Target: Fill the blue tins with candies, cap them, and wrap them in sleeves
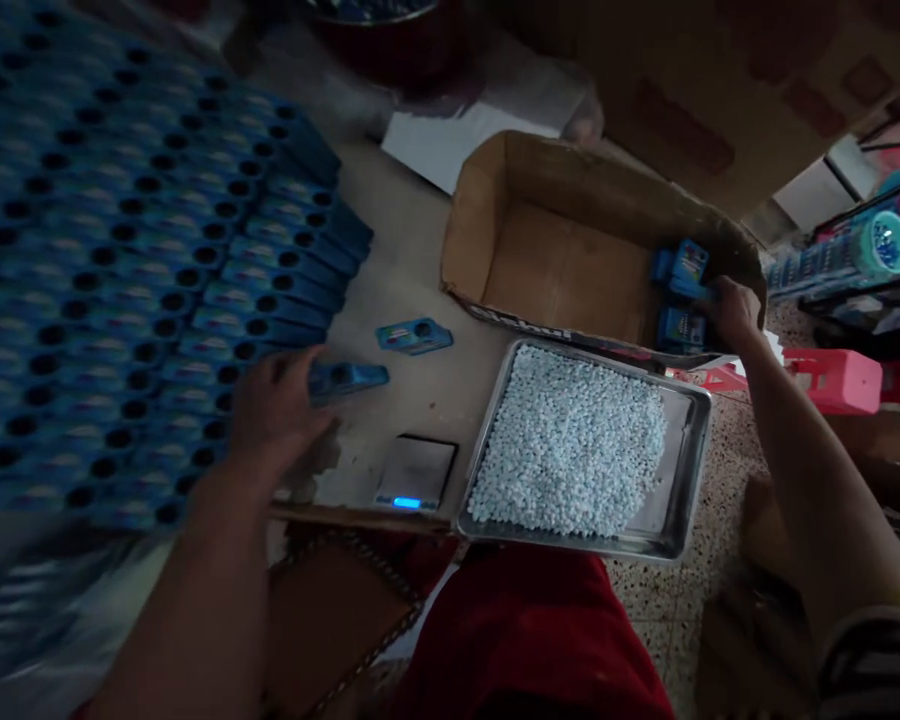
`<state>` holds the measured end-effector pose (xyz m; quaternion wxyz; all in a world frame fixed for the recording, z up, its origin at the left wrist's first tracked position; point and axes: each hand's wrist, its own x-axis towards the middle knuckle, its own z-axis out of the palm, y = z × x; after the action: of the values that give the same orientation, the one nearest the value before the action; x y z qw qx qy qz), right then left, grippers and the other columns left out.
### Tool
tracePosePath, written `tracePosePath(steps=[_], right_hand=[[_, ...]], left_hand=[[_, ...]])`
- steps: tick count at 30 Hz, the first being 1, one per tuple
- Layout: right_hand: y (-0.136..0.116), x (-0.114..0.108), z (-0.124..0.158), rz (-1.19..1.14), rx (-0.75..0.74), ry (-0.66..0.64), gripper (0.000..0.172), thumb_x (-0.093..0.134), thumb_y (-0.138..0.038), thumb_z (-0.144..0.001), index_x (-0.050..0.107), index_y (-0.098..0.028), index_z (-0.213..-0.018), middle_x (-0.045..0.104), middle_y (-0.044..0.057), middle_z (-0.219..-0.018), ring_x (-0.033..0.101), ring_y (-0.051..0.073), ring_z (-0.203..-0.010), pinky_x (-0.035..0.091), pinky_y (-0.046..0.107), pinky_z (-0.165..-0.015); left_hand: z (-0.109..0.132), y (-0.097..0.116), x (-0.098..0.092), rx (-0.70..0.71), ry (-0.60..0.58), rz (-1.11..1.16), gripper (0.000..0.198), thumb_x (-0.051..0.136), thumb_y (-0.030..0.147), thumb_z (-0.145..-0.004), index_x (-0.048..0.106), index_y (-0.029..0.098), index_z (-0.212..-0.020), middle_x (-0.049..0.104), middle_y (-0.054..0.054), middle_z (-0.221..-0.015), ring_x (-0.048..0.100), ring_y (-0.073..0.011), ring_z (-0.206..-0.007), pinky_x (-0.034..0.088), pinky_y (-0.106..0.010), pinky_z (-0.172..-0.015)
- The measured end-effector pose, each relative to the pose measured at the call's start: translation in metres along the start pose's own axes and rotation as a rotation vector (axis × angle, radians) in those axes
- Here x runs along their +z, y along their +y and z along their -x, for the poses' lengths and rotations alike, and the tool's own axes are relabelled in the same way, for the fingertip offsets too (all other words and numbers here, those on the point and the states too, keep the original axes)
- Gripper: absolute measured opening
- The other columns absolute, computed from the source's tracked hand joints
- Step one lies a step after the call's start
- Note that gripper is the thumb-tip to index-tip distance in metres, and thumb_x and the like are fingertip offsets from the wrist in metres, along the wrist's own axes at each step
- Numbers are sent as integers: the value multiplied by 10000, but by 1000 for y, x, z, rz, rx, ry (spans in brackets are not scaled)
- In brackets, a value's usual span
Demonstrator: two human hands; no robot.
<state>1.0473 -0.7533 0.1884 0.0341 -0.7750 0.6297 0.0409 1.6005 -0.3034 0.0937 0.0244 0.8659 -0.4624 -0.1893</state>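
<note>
My left hand (274, 415) is closed round the end of a small blue container (356, 377) with a dark round hole, held low over the table beside the stacked rows. A similar blue container (416, 336) lies alone on the table just beyond it. My right hand (735, 312) reaches into the right end of an open cardboard box (570, 250), its fingers bent on a blue container (688, 265). Another blue container (681, 328) lies beside it in the box. Part of the right fingers' grip is hidden.
Rows of blue containers (135, 270) fill the left. A digital scale (418, 470) with a lit display stands near the table's front edge. A metal tray (679, 500) of pale blue pellets (570, 440) sits beside it. Pink plastic crates (832, 380) stand at right.
</note>
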Motion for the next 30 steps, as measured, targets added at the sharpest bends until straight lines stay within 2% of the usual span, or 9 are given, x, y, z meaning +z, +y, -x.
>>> tracePosePath(steps=[4, 6, 8, 13, 19, 22, 25, 28, 30], right_hand=[[-19, -40, 54, -543, 62, 123, 509, 901, -582, -777, 802, -183, -1077, 789, 76, -896, 705, 218, -781, 535, 331, -712], [-38, -54, 86, -898, 125, -75, 506, 923, -602, -743, 783, -173, -969, 744, 54, -768, 640, 164, -613, 499, 289, -569], [-59, -56, 117, -1141, 187, -335, 466, 918, -605, -750, 749, -181, -846, 695, 38, -658, 557, 126, -502, 426, 258, -455], [-106, -13, 186, -1286, 377, -872, 475, 835, -648, -838, 689, -217, -704, 614, 23, -496, 435, 97, -389, 270, 236, -324], [-136, 35, 253, -1174, 580, -1229, 503, 816, -674, -845, 681, -233, -644, 610, 22, -473, 413, 94, -360, 285, 230, -320], [-152, 34, 283, -1032, 382, -1157, 494, 867, -644, -821, 680, -227, -634, 614, 19, -497, 459, 113, -407, 359, 265, -395], [-172, 26, 314, -897, -91, -966, 415, 960, -500, -745, 677, -215, -641, 599, -23, -528, 505, 114, -505, 373, 271, -529], [-181, 28, 343, -817, -393, -761, 335, 974, -451, -728, 731, -222, -722, 619, -43, -610, 513, 114, -598, 343, 274, -630], [-170, 40, 359, -855, -379, -647, 370, 953, -561, -749, 782, -247, -846, 676, -19, -705, 578, 150, -672, 385, 286, -679]], left_hand=[[37, 53, -20, 13, 183, 222, 589, 595, 524, -940, 604, 418, -1520, 698, -9, -1489, 617, -386, -1431, 483, -577, -1263], [51, 99, -25, 152, 306, 366, 407, 627, 461, -978, 661, 516, -1380, 750, 83, -1384, 696, -327, -1327, 537, -571, -1222], [57, 149, -28, 383, 344, 440, 355, 653, 388, -1001, 689, 430, -1352, 771, 17, -1363, 716, -312, -1312, 547, -555, -1220], [61, 228, -29, 612, 274, 517, 529, 725, 239, -972, 619, 302, -1486, 712, -83, -1481, 652, -330, -1417, 491, -548, -1280], [83, 208, -15, 758, -113, 488, 1023, 944, 96, -726, 496, 303, -1622, 589, -121, -1640, 534, -387, -1549, 445, -569, -1320], [101, 197, -7, 770, -308, 552, 1146, 1033, 210, -647, 484, 325, -1646, 555, -120, -1684, 516, -383, -1577, 463, -537, -1306], [121, 197, 2, 772, -515, 639, 1195, 1064, 323, -581, 507, 345, -1638, 581, -124, -1666, 577, -393, -1526, 551, -496, -1202], [140, 193, 19, 739, -777, 613, 957, 1026, 312, -588, 664, 322, -1473, 796, -88, -1338, 766, -381, -1235, 631, -436, -987], [150, 182, 35, 642, -854, 585, 718, 987, 335, -627, 745, 305, -1302, 838, -47, -1135, 806, -350, -1055, 631, -401, -875]])
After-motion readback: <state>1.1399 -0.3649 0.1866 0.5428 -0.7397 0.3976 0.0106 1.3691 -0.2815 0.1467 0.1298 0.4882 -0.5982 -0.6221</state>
